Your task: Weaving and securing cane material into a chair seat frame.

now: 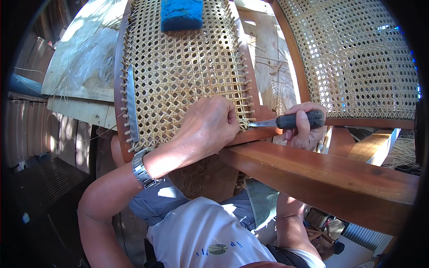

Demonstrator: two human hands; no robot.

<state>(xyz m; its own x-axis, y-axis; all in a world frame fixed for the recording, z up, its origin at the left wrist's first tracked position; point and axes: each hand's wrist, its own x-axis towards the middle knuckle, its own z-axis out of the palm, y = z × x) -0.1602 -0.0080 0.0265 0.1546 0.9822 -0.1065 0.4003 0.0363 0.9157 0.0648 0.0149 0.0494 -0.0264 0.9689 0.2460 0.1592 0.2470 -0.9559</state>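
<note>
A panel of woven cane (178,67) in a brown wooden frame (120,85) lies before me, with short pegs standing along its edges. My left hand (210,118) rests on the near right part of the weave. Its fingers are curled closed, and what they hold, if anything, is hidden. My right hand (304,127) grips the thick dark handle of a tool with a tapered metal blade (263,123). The blade points left, its tip at the panel's near right corner, close beside my left hand.
A thick wooden beam (321,172) runs across the near right. Another woven cane panel (353,58) stands at the far right. A blue block (181,15) and a long flat silver blade (131,105) lie on the weave. Clear plastic (91,58) lies at the left.
</note>
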